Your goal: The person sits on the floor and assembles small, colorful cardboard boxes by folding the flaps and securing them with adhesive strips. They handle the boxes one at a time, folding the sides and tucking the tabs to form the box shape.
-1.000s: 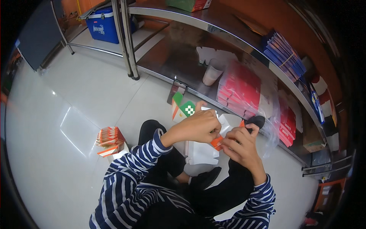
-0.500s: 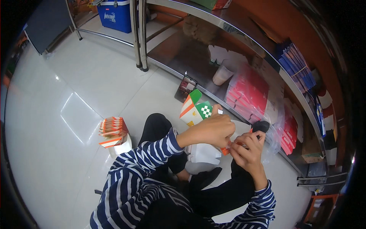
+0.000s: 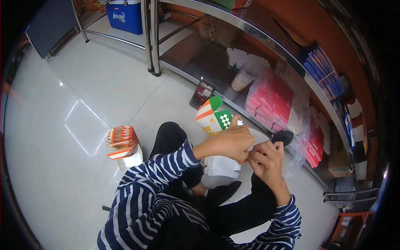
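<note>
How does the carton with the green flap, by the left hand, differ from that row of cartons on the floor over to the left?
The green-flapped carton is a single one, while the carton row holds several packed together. The green-flapped carton shows green with white checks; the carton row shows no green from here. The green-flapped carton is partly hidden by the left hand; no hand covers the carton row. Both show orange and white.

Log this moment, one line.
left hand: holding printed carton | right hand: beside left | orange-edged cartons: on floor, at left
</note>
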Tool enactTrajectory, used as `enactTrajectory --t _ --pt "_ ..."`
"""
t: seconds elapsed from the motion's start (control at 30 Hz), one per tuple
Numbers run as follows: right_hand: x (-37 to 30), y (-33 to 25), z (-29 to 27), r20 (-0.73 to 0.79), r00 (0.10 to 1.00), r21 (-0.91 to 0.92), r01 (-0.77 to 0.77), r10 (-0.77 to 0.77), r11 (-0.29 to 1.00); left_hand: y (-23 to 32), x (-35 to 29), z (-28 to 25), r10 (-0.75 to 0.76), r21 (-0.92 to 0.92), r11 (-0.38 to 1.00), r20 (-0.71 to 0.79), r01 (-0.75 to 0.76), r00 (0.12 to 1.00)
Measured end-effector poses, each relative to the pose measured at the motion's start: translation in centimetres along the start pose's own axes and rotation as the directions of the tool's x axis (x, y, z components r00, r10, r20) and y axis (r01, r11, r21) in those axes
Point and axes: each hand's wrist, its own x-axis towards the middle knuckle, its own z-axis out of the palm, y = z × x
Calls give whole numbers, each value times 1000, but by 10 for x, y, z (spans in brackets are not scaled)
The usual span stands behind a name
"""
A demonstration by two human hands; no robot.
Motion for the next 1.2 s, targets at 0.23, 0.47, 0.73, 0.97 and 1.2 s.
enactTrajectory --t 0.23,0.47,0.73,0.97,1.2 --pt "2 -1 5 10 1000 -17 13 -13 1000 -3 3 11 1 -17 1000 -36 -2 999" --pt "-3 -3 9 65 993 -20 -93 94 995 0 5 7 25 -66 998 86 -20 996" --pt "5 4 11 305 788 243 -608 535 756 -10 4 9 143 4 990 58 -144 988" --pt "-11 50 36 440 768 728 -608 466 316 12 -11 -16 109 368 930 -294 7 950" --pt "-12 50 23 423 835 840 -507 351 194 -47 -52 13 -597 -756 650 -447 75 666"
